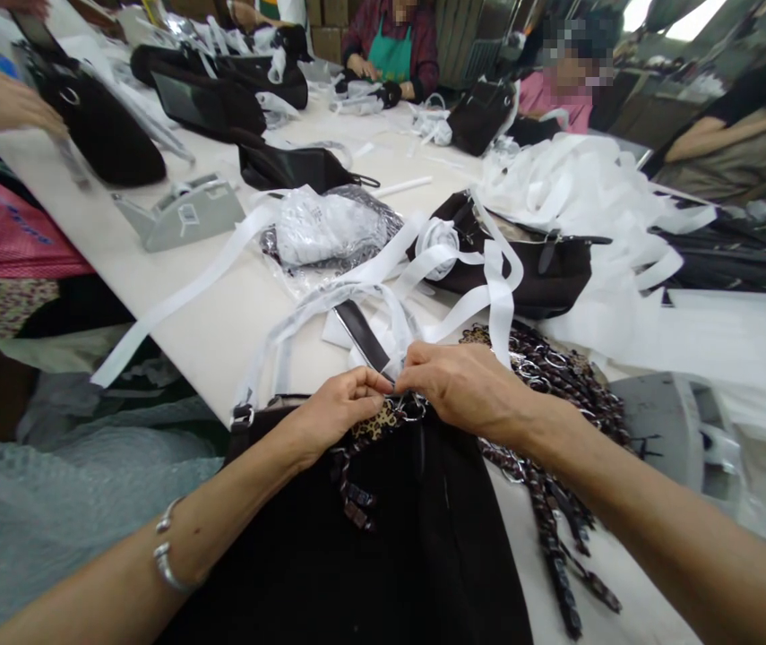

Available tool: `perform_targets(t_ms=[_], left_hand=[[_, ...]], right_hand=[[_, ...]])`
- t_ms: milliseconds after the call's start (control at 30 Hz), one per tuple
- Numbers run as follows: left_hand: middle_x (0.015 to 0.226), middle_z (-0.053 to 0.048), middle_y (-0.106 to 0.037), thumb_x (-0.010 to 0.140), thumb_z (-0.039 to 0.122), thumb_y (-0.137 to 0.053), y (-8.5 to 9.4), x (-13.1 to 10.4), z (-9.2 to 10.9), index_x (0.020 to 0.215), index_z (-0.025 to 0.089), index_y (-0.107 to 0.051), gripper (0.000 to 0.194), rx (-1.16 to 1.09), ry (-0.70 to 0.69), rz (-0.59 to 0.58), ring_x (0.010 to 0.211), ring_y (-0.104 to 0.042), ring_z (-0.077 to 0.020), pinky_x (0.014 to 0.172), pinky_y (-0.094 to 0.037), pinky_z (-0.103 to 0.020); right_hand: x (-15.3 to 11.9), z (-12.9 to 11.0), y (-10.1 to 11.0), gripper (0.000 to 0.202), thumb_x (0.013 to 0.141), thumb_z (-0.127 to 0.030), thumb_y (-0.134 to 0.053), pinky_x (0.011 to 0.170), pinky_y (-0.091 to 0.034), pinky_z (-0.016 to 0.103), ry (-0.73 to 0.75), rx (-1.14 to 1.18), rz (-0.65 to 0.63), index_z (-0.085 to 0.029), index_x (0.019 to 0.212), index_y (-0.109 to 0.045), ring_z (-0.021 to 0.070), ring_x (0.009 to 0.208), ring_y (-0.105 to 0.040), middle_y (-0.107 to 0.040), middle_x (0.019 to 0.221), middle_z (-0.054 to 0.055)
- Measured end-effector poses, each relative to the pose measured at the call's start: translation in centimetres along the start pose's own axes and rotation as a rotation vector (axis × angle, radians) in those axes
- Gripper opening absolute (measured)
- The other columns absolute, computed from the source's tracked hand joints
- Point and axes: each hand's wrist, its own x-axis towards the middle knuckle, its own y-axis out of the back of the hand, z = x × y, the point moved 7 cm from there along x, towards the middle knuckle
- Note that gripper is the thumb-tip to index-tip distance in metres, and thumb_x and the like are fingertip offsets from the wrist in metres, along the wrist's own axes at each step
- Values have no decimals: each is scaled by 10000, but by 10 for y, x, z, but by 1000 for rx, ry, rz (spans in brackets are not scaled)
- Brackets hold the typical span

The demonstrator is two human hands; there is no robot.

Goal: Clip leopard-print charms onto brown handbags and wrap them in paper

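The left hand (339,405) and right hand (456,381) pinch the strap's (361,336) tip near the ring (413,409), where small, even pulls seem kindest to the bag (348,564).

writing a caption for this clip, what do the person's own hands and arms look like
The left hand is bare, with no glove and no ring that I can make out. That arm wears a silver-coloured open cuff bracelet with rounded ends. The right hand has no glove either, and its forearm wears nothing visible. No sleeve shows on either forearm.
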Motion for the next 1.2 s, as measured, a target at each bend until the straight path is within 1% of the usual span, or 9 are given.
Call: perform_targets(t_ms=[100, 267, 333, 433, 600, 767, 933, 1067, 1200], left_hand=[[810, 13, -585, 774, 310, -672, 0, 0, -1, 978, 162, -557, 277, -16, -4, -9, 702, -513, -110, 668, -362, -254], [846, 5, -588, 773, 311, -673, 0, 0, 5, 989, 159, -557, 289, -18, -48, -9, 736, -523, -118, 686, -371, -260], [812, 17, -577, 776, 301, -671, 0, -1, 6, 995, 160, -552, 287, -15, -38, -9, 704, -508, -108, 661, -360, -252], [784, 25, -568, 775, 285, -673, -1, -2, 7, 994, 156, -549, 282, -10, -33, -6, 681, -492, -98, 641, -349, -243], [829, 6, -585, 787, 278, -663, 1, 0, 8, 1016, 149, -557, 284, 13, -72, -1, 737, -512, -110, 684, -364, -251], [830, 7, -593, 797, 277, -657, 2, 1, 7, 1007, 161, -559, 259, 31, -79, 8, 720, -508, -106, 669, -363, -247], [854, -4, -607, 798, 294, -661, 2, 1, 7, 1022, 160, -562, 279, 40, -88, 17, 754, -538, -124, 700, -380, -260], [886, -19, -631, 801, 307, -657, 5, 2, 7, 1052, 164, -556, 306, 60, -99, 45, 777, -554, -137, 732, -387, -278], [871, -18, -637, 795, 310, -661, 6, 2, 6, 1082, 166, -546, 341, 73, -92, 86, 755, -557, -138, 717, -393, -277]], right_hand=[[1, -6, 0, 278, 881, -94, -499, 501, -151, 270, 9, -96, 0, -258, 942, -715, 93, 578, -457, -625, 814, 7], [4, -11, 1, 309, 941, -134, -451, 495, -120, 281, 39, -168, 22, -279, 1101, -671, 93, 545, -425, -610, 801, 20], [4, -11, 1, 307, 939, -135, -452, 492, -117, 281, 43, -171, 18, -283, 1103, -666, 94, 539, -418, -606, 799, 16], [4, -11, 1, 288, 916, -114, -466, 491, -115, 282, 42, -165, -5, -258, 1050, -677, 91, 538, -416, -610, 812, 18], [4, -10, -2, 294, 856, -69, -496, 500, -133, 280, 52, -114, -33, -239, 1006, -684, 96, 580, -461, -621, 845, 19], [5, 1, -5, 303, 851, -86, -515, 521, -172, 268, 20, -28, -35, -277, 979, -712, 103, 634, -514, -632, 848, 4], [7, 4, -4, 311, 854, -102, -532, 542, -216, 248, 15, 77, -36, -313, 955, -736, 104, 681, -541, -652, 868, -14], [9, 4, -4, 298, 842, -98, -547, 548, -237, 243, 30, 124, -48, -300, 939, -744, 101, 684, -543, -658, 869, -15], [11, 8, -5, 268, 844, -106, -540, 570, -278, 230, 30, 188, -82, -270, 897, -745, 99, 693, -552, -649, 858, -11]])
